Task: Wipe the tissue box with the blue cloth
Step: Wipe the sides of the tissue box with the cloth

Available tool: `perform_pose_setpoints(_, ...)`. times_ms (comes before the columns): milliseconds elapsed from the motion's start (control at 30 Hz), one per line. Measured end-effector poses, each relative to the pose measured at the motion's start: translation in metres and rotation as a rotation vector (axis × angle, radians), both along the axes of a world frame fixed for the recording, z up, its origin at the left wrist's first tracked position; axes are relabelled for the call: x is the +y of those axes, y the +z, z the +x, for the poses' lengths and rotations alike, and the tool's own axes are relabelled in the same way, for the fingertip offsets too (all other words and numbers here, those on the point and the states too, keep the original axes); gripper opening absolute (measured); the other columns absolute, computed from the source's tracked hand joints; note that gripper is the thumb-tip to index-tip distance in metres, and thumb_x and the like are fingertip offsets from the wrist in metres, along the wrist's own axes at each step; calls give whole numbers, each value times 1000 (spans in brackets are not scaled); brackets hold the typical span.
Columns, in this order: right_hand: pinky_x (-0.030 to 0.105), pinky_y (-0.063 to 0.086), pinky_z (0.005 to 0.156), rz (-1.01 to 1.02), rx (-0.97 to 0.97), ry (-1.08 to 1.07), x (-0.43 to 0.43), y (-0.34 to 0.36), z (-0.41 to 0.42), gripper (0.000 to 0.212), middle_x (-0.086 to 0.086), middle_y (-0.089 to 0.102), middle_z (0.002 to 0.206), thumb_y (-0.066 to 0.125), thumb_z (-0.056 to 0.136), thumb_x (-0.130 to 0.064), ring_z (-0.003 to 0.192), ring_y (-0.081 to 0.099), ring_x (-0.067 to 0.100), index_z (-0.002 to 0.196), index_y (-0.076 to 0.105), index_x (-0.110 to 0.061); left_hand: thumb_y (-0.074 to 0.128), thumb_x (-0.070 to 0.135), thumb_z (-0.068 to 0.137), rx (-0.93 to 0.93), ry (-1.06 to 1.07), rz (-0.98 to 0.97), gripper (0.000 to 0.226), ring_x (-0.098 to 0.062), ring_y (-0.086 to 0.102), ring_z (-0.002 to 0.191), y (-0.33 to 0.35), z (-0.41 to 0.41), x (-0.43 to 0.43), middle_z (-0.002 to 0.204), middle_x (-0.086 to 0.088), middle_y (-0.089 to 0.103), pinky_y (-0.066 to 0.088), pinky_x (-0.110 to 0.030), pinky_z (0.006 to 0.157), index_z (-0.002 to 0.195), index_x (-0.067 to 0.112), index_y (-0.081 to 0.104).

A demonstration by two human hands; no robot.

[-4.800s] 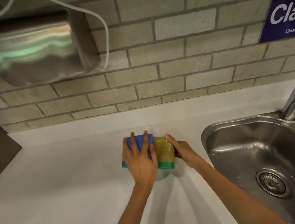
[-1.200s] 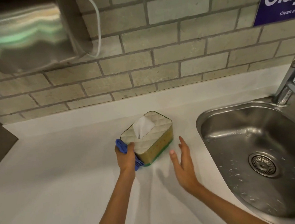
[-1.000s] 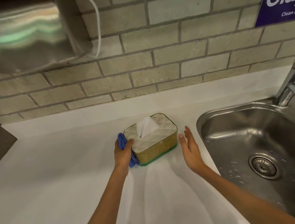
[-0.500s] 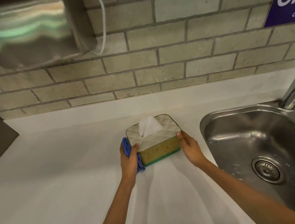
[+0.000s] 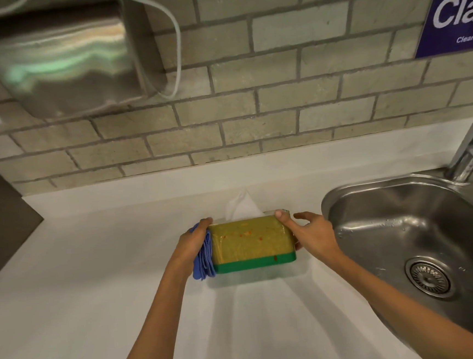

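Single head-worn cam, wide-angle, faces fwd and down onto the white counter, w/ the brick wall square ahead across the top. Close range: counter fills lower half of frame (wall courses bow toward the edges). Right edge crops the sink.

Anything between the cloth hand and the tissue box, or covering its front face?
Nothing visible. The left hand holds the blue cloth against the left end of the tissue box; the right hand holds its right end. Front face is uncovered.
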State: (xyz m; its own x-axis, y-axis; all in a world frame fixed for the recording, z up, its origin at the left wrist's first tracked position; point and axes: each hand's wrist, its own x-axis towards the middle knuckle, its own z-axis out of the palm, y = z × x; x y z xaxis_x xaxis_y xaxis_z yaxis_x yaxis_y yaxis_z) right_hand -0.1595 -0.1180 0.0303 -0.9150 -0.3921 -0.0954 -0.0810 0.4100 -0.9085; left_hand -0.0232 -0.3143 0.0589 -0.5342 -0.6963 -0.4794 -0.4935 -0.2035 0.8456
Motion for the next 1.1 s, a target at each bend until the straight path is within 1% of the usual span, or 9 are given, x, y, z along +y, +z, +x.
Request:
perform_pose_setpoints(100,26,56,61,26,-70,28,-5,3,2,115,13,72,103,43,44,-87,71,71,20,129,51,-10,54,50,85,-24,-23,18,45,-21,59,72,6,-1,-3,89,-10,64,47,-32,71,106,10,58)
perform_pose_setpoints(200,37,48,95,42,-151,107,-14,-2,-5,108,12,60,128,37,55,-84,111,61,27,137,42,-15,53,51,85,-23,-25,26,52,-27,62,84,9,-3,-3,97,-14,65,50,-36,86,112,6,59)
perform_pose_setpoints(267,34,41,100,-51,-284,240,-21,-5,-7,103,9,56,134,33,57,-83,115,57,22,137,43,-18,51,51,86,-18,-3,-16,52,-32,62,98,9,-5,-2,107,-17,65,48,-42,99,114,8,59)
perform_pose_setpoints(333,27,45,89,-145,-381,338,-25,-8,-5,90,5,64,124,30,59,-82,105,62,13,123,55,-24,46,50,89,-25,31,-155,45,-31,60,99,3,-9,3,107,-14,65,46,-40,98,110,12,57)
perform_pose_setpoints(467,15,48,73,-174,-411,358,-31,-11,-8,71,-6,69,106,31,63,-84,96,66,5,104,61,-35,34,54,93,100,145,-439,39,-18,56,70,-4,-8,26,71,3,60,40,-25,64,107,22,51)
perform_pose_setpoints(567,10,50,62,-163,-439,375,-32,-10,-10,63,-11,69,99,36,62,-81,87,67,-1,101,59,-37,22,55,93,191,94,-681,57,-30,62,94,-7,-6,38,99,-12,70,49,-39,87,125,18,50)
perform_pose_setpoints(700,13,52,61,-179,-466,377,-32,-12,-14,53,-10,70,97,42,69,-79,87,69,3,100,58,-38,22,37,95,57,-6,-1014,54,-36,32,135,-11,-10,53,150,-14,37,34,-48,108,144,22,35)
perform_pose_setpoints(967,28,51,78,-183,-508,335,-36,-15,-23,57,-4,70,103,49,54,-80,98,66,14,94,61,-40,39,30,90,34,-206,-1356,48,-46,43,129,-29,8,54,142,-19,48,42,-46,100,133,17,54)
perform_pose_setpoints(1100,40,48,98,-151,-522,321,-36,-14,-24,67,3,68,111,49,49,-81,106,63,22,98,61,-37,42,27,91,110,-96,-1193,44,-38,39,131,-34,10,50,146,-14,44,44,-44,99,134,19,53)
